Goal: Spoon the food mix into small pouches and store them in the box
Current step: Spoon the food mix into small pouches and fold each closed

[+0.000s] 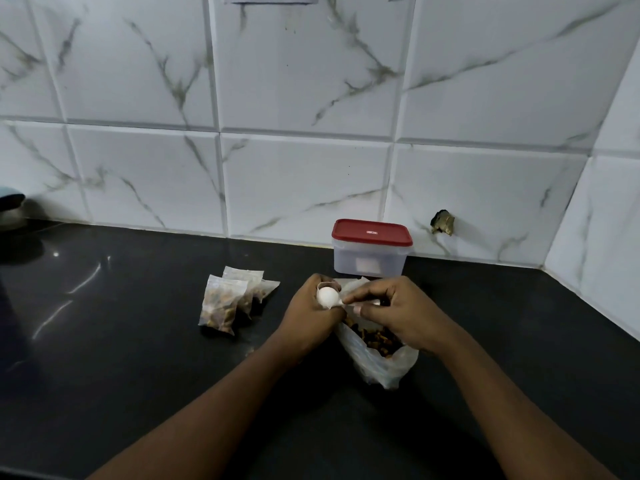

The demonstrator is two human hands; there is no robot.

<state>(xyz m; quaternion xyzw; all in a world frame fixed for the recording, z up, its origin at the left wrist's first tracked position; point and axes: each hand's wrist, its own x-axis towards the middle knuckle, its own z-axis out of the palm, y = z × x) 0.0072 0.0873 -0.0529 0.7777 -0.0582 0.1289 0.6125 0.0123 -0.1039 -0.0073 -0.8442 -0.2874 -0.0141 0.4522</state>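
My left hand (306, 311) grips a small clear pouch (325, 285) by its open top. My right hand (394, 311) pinches the handle of a white spoon (328, 296), whose bowl is turned over at the pouch mouth. Under my right hand lies an open plastic bag (379, 363) holding the brown food mix (375, 339). Filled small pouches (225, 301) lie in a heap on the dark counter to the left. A clear box with a red lid (371, 247) stands closed at the back by the wall.
The black counter (138, 358) runs to a marble-tiled wall (298, 150) behind and on the right. A dark rounded object (12, 211) sits at the far left edge. A small broken spot (442, 221) shows in the wall right of the box.
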